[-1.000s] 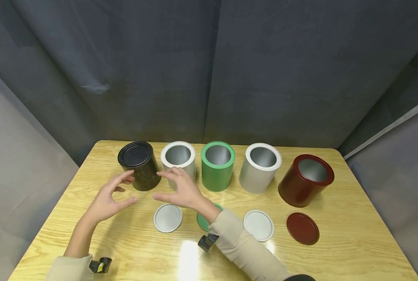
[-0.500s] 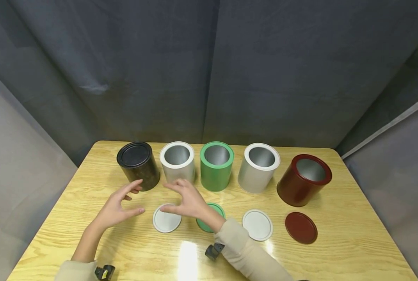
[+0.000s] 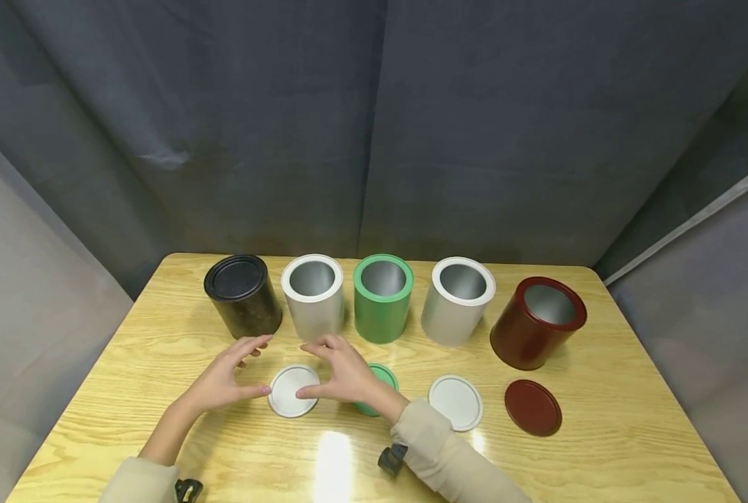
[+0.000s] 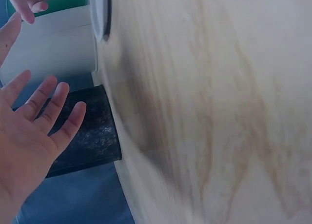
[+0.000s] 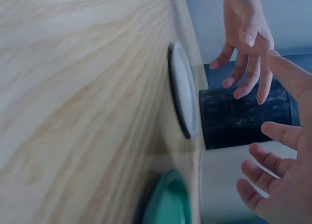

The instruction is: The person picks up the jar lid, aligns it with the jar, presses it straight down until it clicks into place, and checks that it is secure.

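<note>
Both hands hover over the table on either side of a round white lid (image 3: 293, 391), thumbs and fingers spread apart with nothing held. My left hand (image 3: 223, 381) is left of that lid, in front of a black can (image 3: 248, 307) with its lid on. Above the lid's right side, my right hand (image 3: 345, 377) hangs in front of an open white can (image 3: 317, 314) and partly covers a green lid (image 3: 383, 377). In the right wrist view the white lid (image 5: 184, 90) lies flat, apart from the fingers.
An open green can (image 3: 383, 314), a second open white can (image 3: 452, 318) and an open dark red can (image 3: 527, 339) continue the row. Before them lie another white lid (image 3: 455, 403) and a dark red lid (image 3: 533, 407). A dark curtain (image 3: 273, 140) hangs behind the table.
Both hands have moved toward the table's front and to the right, away from the black can, and now flank the left white lid. Cans and lids have stayed in place.
</note>
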Available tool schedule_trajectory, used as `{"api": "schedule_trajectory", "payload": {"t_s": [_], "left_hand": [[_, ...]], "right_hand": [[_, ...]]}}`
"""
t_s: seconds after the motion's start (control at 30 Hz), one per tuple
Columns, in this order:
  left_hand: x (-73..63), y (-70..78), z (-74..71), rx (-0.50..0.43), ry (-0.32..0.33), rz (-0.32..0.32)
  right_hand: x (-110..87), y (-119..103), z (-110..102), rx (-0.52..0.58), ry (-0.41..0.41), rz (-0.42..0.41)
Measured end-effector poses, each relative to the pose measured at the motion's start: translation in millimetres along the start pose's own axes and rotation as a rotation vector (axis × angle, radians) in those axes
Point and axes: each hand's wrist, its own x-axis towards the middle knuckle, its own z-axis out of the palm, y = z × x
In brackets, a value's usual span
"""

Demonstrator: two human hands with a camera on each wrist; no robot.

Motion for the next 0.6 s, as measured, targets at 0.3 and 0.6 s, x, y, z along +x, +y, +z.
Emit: {"api": "schedule_trajectory", "payload": {"t_s": [0.3, 0.6], "left_hand": [[2.0, -6.2, 7.9, 0.012, -0.068, 0.040], [1.1, -13.6, 12.0, 0.008, -0.161, -0.042]], "right_hand": [[-10.8, 11.4, 8.0, -0.002, -0.081, 0.055], [-11.3, 18.6, 14.3, -0.015, -0.111, 0.097]]}}
